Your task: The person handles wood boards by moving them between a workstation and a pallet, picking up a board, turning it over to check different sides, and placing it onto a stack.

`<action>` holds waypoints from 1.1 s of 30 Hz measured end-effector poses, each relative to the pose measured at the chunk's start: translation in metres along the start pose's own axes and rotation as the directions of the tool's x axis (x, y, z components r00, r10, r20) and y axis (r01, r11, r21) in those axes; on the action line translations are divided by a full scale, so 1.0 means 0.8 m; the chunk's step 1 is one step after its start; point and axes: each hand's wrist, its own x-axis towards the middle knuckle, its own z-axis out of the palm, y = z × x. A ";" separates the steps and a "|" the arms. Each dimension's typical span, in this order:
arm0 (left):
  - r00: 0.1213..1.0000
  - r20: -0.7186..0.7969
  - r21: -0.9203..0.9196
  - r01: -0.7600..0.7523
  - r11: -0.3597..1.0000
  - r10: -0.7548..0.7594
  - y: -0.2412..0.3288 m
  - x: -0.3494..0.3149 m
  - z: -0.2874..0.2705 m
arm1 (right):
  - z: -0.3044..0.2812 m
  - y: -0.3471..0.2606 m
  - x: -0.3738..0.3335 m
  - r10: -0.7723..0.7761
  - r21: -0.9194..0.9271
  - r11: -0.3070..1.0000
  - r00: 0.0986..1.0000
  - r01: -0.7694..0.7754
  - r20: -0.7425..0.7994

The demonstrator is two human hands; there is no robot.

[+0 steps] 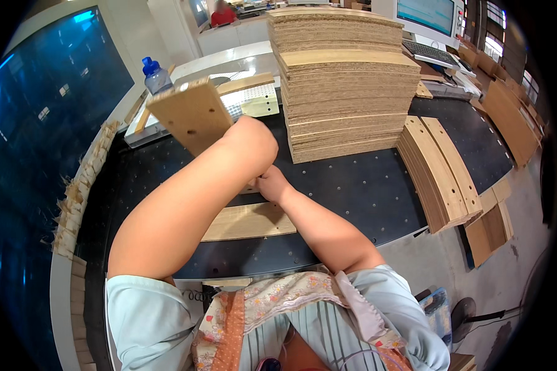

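Observation:
A light wooden board (195, 117) with drilled holes stands tilted up above the dark worktable, its lower part hidden behind my left forearm. My left hand (254, 137) is bent sharply at the wrist over the board's right side and grips it; its fingers are mostly out of sight. Just below, my right hand (272, 184) is closed near the board's lower end, and what its fingertips hold is hidden. Another flat wooden board (250, 224) lies on the table in front of me, partly shaded by my arms.
A tall stack of boards (353, 93) rises at the far middle. To its right lies a pile of drilled boards (436, 173) near the table edge (390, 238). A blue-capped bottle (157, 77) stands at the back left; a monitor (426, 15) and keyboard (430, 54) are at the back right.

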 end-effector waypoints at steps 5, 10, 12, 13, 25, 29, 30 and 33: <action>0.979 -0.195 -0.026 0.054 0.998 -0.058 -0.012 -0.008 0.011 | -0.023 -0.019 -0.017 -0.067 -0.142 0.989 0.984 0.044 -0.162; 0.833 -0.515 -0.478 -0.085 0.874 -0.201 -0.067 -0.077 0.050 | -0.046 -0.088 -0.086 -0.800 -0.692 0.542 0.546 0.477 -0.250; 0.816 -0.501 -0.699 -0.184 0.691 -0.290 -0.048 -0.065 0.053 | -0.070 -0.107 -0.140 -0.880 -0.775 0.393 0.448 0.495 -0.161; 0.804 -0.494 -0.794 -0.262 0.548 -0.331 -0.032 -0.054 0.060 | -0.077 -0.109 -0.164 -0.888 -0.788 0.367 0.440 0.495 -0.137; 0.781 -0.393 -0.406 -0.621 -0.671 -0.485 0.213 0.132 -0.008 | -0.101 -0.091 -0.310 -0.229 -0.660 0.624 0.710 -0.418 -0.666; 0.765 -0.413 -0.286 -0.624 -0.727 -0.494 0.283 0.128 -0.057 | -0.109 -0.107 -0.346 -0.188 -0.545 0.624 0.570 -0.560 -0.800; 0.798 -0.423 -0.260 -0.561 -0.786 -0.430 0.292 0.127 -0.064 | -0.110 -0.100 -0.355 -0.248 -0.558 0.600 0.530 -0.574 -0.811; 0.874 -0.463 -0.341 -0.328 -0.881 -0.146 0.297 0.112 -0.088 | -0.127 -0.102 -0.382 -0.277 -0.551 0.575 0.489 -0.605 -0.827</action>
